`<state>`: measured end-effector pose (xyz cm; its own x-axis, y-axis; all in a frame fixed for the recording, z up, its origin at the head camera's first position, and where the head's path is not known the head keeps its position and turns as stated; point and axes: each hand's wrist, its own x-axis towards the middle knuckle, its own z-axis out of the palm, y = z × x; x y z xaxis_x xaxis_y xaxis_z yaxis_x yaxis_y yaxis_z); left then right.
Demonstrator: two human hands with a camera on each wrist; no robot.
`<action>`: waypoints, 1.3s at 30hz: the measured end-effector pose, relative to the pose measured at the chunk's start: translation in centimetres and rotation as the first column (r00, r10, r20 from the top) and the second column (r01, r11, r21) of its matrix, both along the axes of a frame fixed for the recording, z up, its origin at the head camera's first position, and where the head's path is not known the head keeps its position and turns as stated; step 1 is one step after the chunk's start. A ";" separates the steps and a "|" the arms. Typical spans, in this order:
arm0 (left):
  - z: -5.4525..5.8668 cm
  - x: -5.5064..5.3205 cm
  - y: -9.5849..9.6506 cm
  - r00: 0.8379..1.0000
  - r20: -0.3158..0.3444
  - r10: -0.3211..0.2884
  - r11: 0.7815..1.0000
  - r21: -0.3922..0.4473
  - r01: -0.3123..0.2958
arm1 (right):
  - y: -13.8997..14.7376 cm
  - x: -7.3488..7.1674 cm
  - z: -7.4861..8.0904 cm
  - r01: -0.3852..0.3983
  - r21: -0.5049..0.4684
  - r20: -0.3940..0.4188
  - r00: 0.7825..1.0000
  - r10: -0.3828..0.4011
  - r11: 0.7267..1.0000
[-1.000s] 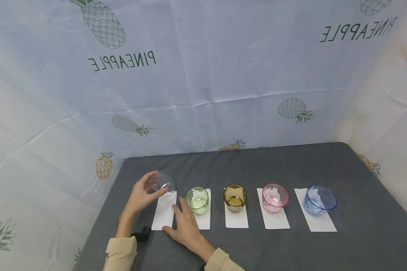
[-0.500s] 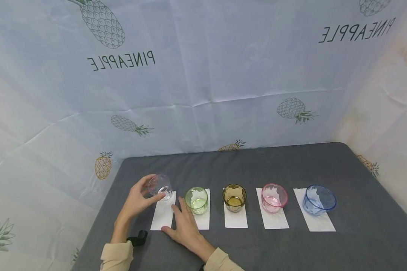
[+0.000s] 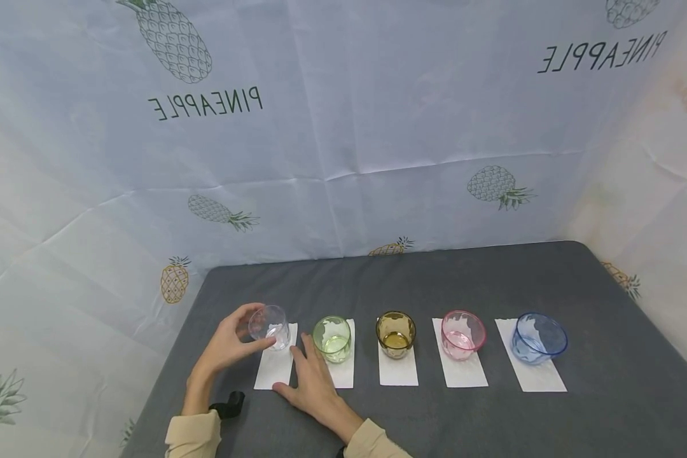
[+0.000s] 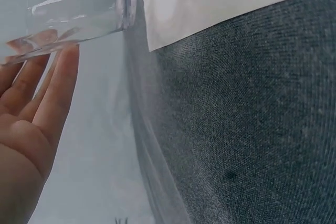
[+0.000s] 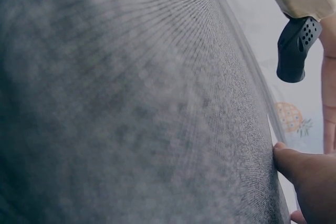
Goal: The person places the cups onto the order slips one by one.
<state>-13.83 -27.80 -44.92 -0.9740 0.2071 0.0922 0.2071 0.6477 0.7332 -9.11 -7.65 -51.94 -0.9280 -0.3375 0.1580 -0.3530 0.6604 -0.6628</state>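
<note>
A clear glass cup [image 3: 270, 323] is at the far end of the leftmost white paper [image 3: 272, 374]. My left hand [image 3: 228, 343] grips its side between thumb and fingers. From the left wrist, fingertips touch the wall of the transparent cup [image 4: 73, 6], with its base close to the paper [image 4: 205, 3]; whether they touch I cannot tell. My right hand [image 3: 315, 387] rests with spread fingers between the leftmost paper and the one beside it. Just beyond its fingertips stands a green glass cup [image 3: 333, 338]. The right wrist view catches the right thumb [image 5: 294, 163] against the table edge of paper.
Rightward in a row stand an amber cup [image 3: 396, 334], a pink cup [image 3: 464, 336] and a blue cup [image 3: 539, 338], each on white paper. The dark grey tabletop [image 3: 435, 423] meets a pineapple-print curtain [image 3: 343, 140] behind. A black wrist camera [image 3: 229, 405] is on the left wrist.
My left hand has brought the clear cup down and slightly toward me, and the cup has tipped more upright. The right hand has stayed in place.
</note>
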 end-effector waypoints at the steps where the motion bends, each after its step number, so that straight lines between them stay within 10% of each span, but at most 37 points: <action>1: 0.0 0.0 -0.1 1.000 0.003 -0.006 1.000 -0.004 0.006 | 0.0 0.0 0.0 -0.001 -0.003 0.003 1.000 0.001 1.000; 39: -0.3 0.1 -0.9 0.983 0.138 -0.117 0.993 -0.004 0.119 | 0.0 -0.1 -0.1 -0.004 0.012 -0.009 1.000 0.004 1.000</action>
<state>-13.77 -28.71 -45.19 -0.9458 0.3218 -0.0438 0.1808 0.6337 0.7521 -9.25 -7.66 -52.07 -0.9252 -0.3433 0.1618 -0.3614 0.6668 -0.6517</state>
